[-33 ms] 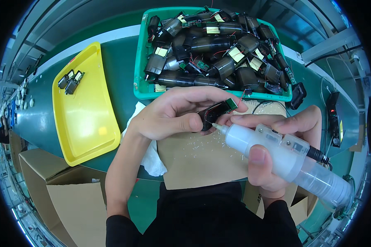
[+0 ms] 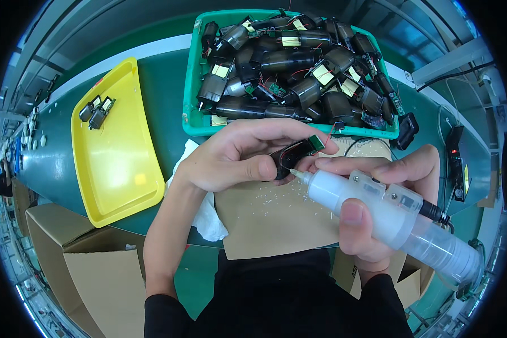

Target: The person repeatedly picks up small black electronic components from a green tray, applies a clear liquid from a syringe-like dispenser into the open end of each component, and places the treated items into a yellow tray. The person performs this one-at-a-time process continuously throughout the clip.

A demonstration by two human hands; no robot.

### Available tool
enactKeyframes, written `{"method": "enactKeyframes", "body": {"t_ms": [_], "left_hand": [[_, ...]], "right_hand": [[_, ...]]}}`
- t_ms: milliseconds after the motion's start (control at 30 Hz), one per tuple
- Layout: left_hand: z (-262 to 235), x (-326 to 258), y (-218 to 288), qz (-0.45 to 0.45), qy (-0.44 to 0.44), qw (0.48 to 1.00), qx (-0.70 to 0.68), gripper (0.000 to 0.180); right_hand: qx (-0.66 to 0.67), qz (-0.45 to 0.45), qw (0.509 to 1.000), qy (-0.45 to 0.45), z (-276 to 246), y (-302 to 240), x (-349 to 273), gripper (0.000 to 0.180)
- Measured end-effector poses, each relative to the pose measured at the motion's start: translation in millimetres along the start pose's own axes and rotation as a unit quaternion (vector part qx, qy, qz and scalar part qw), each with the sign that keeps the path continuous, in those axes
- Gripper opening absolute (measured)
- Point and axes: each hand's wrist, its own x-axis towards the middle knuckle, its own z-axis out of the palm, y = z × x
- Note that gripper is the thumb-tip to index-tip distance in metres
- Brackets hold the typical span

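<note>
My left hand [image 2: 239, 155] is closed around a dark plastic housing [image 2: 293, 156] with a small green circuit board at its upper end and a thin red wire. Gripped in my right hand [image 2: 391, 191] is a glue dispensing syringe [image 2: 366, 209], a thick translucent barrel filled with white material, a clear clamp and a black cable on its side. Its narrow nozzle tip meets the housing, or lies right beside it, near my left thumb. My right thumb presses along the barrel, while the fingers wrap over its top.
A green crate [image 2: 194, 115] full of similar dark housings stands behind my hands. To the left lies a yellow tray [image 2: 115, 174] bearing a few small parts. Brown cardboard [image 2: 265, 225] with white specks lies beneath my hands, beside a white cloth [image 2: 210, 217]. An open carton [image 2: 104, 276] stands lower left.
</note>
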Motion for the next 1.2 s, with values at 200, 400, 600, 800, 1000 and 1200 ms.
{"method": "enactKeyframes", "body": {"t_ms": [200, 400, 600, 800, 1000, 1200], "left_hand": [[-2.0, 1.5, 1.8, 0.001, -0.024, 1.0, -0.006, 0.081], [-3.5, 2.0, -1.4, 0.03, -0.046, 0.998, -0.008, 0.078], [-4.2, 0.3, -1.6, 0.052, -0.054, 0.997, 0.003, 0.07], [-4.2, 2.1, 0.3, 0.053, -0.067, 0.996, 0.006, 0.07], [-5.6, 2.5, 0.9, 0.058, -0.073, 0.996, 0.006, 0.072], [-6.2, 1.8, -1.6, 0.059, -0.071, 0.996, 0.01, 0.072]], "right_hand": [[-0.021, 0.008, 1.0, 0.008, 3.8, -7.1, 0.6, 0.058], [-0.035, -0.004, 0.999, 0.003, 5.8, -10.4, -1.0, 0.056], [-0.041, -0.019, 0.999, -0.028, 1.5, -6.0, -1.6, 0.054], [-0.045, -0.093, 0.99, -0.098, -7.8, 0.2, 2.0, 0.05], [-0.101, -0.094, 0.982, -0.133, -14.0, -2.1, 3.9, 0.049], [-0.063, -0.079, 0.993, -0.063, -4.0, -0.1, -0.5, 0.035]]}}
